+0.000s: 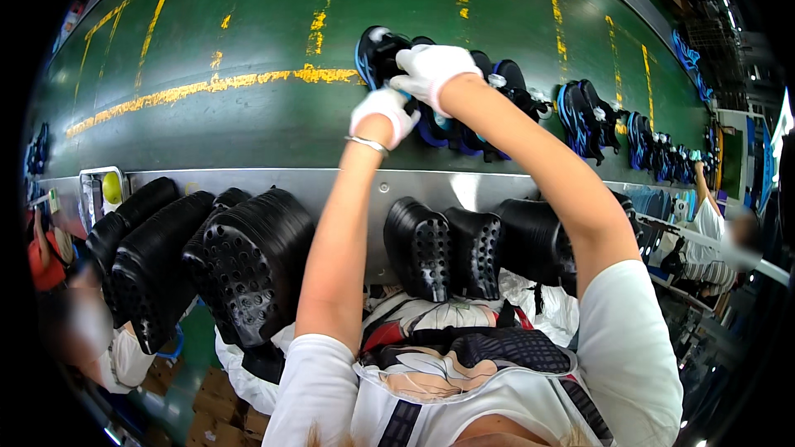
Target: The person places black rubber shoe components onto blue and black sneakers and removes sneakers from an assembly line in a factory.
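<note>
**A black-and-blue shoe (364,56) at the upper middle of the frame**

The shoe is on or just above a green work surface (232,25), by the right end of a long yellow line (224,82); which of the two, I cannot tell. The left hand (384,112), white-gloved, is at the shoe's lower end, its fingers bent inward – whether they pinch anything, I cannot tell, as the tips are hidden. The right hand (436,73), gloved alike, reaches in from the right, thumb a little apart from the fingers, which point left toward the shoe; its grip cannot be made out.

A silver bracelet (366,146) circles the left wrist. More dark shoes (582,120) run in a row toward the right edge. Below the metal edge (339,180) stand black ribbed stacks (257,257) – left and centre – their near ends dotted with round hollows. One co-worker (710,228) shows at far right, another (124,360) at lower left.
</note>
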### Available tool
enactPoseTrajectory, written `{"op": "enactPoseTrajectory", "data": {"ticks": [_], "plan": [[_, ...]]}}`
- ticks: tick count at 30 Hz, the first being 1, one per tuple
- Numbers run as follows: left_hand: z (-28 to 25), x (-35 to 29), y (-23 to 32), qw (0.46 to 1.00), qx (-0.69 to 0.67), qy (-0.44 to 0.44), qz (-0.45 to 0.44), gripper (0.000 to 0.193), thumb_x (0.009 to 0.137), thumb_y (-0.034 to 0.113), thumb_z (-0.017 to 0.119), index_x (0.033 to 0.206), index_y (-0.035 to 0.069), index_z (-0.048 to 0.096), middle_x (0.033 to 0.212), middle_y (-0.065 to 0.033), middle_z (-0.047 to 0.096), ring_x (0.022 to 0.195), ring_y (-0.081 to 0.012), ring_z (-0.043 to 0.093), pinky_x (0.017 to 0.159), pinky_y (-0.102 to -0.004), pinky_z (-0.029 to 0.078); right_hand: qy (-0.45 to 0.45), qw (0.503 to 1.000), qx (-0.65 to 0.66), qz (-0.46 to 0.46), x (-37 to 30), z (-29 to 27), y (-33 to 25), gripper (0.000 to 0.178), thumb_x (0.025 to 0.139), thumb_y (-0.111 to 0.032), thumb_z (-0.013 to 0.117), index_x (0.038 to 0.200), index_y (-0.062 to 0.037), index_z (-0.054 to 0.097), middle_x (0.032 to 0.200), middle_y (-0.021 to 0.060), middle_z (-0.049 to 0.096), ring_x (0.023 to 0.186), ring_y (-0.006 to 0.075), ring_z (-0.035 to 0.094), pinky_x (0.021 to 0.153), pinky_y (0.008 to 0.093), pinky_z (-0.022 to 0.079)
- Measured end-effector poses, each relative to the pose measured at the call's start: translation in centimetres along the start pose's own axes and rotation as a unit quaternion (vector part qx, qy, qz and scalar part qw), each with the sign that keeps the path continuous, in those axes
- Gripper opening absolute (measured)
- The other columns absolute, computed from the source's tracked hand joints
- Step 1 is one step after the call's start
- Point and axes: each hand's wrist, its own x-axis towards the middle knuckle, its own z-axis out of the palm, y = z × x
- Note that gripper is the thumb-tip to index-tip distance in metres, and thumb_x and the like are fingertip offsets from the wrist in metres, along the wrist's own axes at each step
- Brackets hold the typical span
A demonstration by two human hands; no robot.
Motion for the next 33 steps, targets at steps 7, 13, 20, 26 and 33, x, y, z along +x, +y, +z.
{"op": "enactPoseTrajectory", "data": {"ticks": [7,13,20,26,33], "plan": [[-7.8,-3.0,0.3,0.950,-0.280,-0.118,-0.079,0.042,0.079,0.038,0.069,0.092,-0.001,0.063,0.073,-0.0116,0.065,0.063,-0.0185,0.064,0.056,-0.0284,0.052,0.207,0.977,0.002,-0.053,-18.1,-3.4,3.7,0.020,0.084,-0.027,0.058,0.089,-0.0072,0.061,0.078,0.0103,0.061,0.077,0.0288,0.062,0.069,0.0398,0.050],[-5.4,-2.6,0.7,0.997,-0.028,-0.069,-0.033,0.042,0.079,0.041,0.062,0.089,0.000,0.067,0.090,-0.0165,0.069,0.080,-0.0318,0.065,0.073,-0.0377,0.051,0.252,0.959,0.069,0.105,-33.0,-3.3,7.6,0.015,0.081,-0.018,0.064,0.091,-0.0065,0.063,0.082,0.0108,0.063,0.077,0.0287,0.062,0.068,0.0377,0.050],[1.8,-8.5,-3.6,0.997,-0.002,0.079,-0.021,0.055,0.082,0.028,0.065,0.130,0.005,0.050,0.125,-0.0205,0.052,0.115,-0.0355,0.050,0.099,-0.0381,0.039,0.352,0.883,0.055,0.306,-47.4,-0.4,16.9,0.017,0.086,-0.023,0.057,0.093,-0.0089,0.064,0.087,0.0108,0.064,0.084,0.0303,0.062,0.071,0.0377,0.049],[0.3,-14.6,2.9,0.985,0.035,0.170,0.016,0.043,0.090,0.022,0.055,0.130,0.005,0.052,0.126,-0.0167,0.053,0.112,-0.0282,0.055,0.093,-0.0347,0.044,0.327,0.839,0.077,0.427,-58.6,6.0,22.0,0.018,0.087,-0.023,0.057,0.094,-0.0097,0.065,0.089,0.0094,0.065,0.083,0.0287,0.062,0.073,0.0352,0.050],[-0.5,-18.6,4.0,0.981,0.021,0.194,0.019,0.040,0.091,0.022,0.054,0.126,0.002,0.055,0.126,-0.0168,0.056,0.115,-0.0261,0.054,0.096,-0.0338,0.042,0.247,0.857,0.189,0.411,-59.4,13.3,22.7,0.025,0.083,-0.032,0.057,0.097,-0.0131,0.065,0.093,0.0108,0.062,0.092,0.0301,0.060,0.079,0.0393,0.048]]}}
